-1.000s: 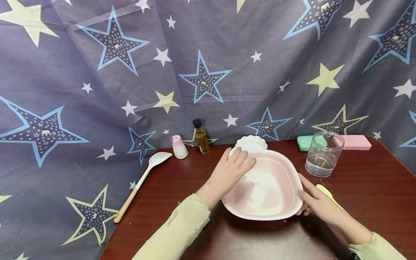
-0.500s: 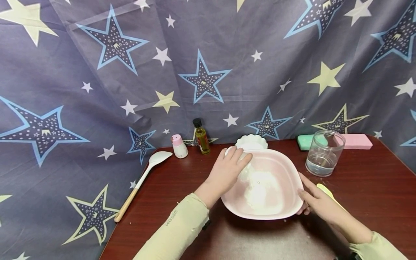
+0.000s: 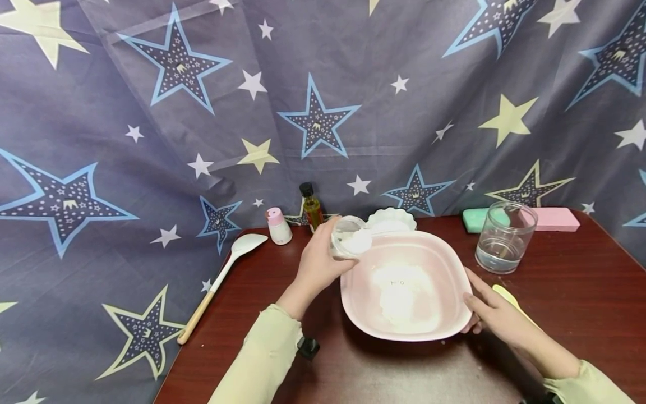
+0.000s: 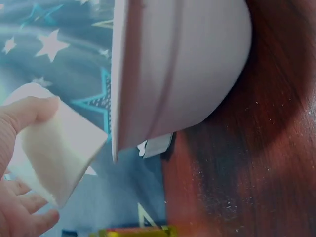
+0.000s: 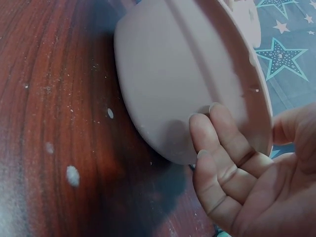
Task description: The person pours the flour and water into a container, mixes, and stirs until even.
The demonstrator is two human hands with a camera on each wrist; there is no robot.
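Observation:
My left hand (image 3: 317,261) grips a small clear cup (image 3: 350,238) with white powder inside. It is tipped toward the upper left rim of a pink basin (image 3: 359,311). In the left wrist view the cup (image 4: 61,143) is beside the basin's outer wall (image 4: 197,59), with the thumb across it. The basin's floor shows a bright white patch. My right hand (image 3: 492,311) holds the basin's right rim, thumb on the rim and fingers under it. The right wrist view shows those fingers (image 5: 217,148) against the basin's outer side.
Behind the basin sits a white scalloped dish (image 3: 391,219). A glass of water (image 3: 502,247) stands right, before green (image 3: 474,220) and pink blocks (image 3: 557,219). A yellow utensil (image 3: 507,296) lies by my right hand. Left are an oil bottle (image 3: 309,202), pink-capped shaker (image 3: 278,229) and ladle (image 3: 222,280).
My left hand has swung up and to the left with the cup, turning so its white contents show at the mouth. My right hand stays on the basin.

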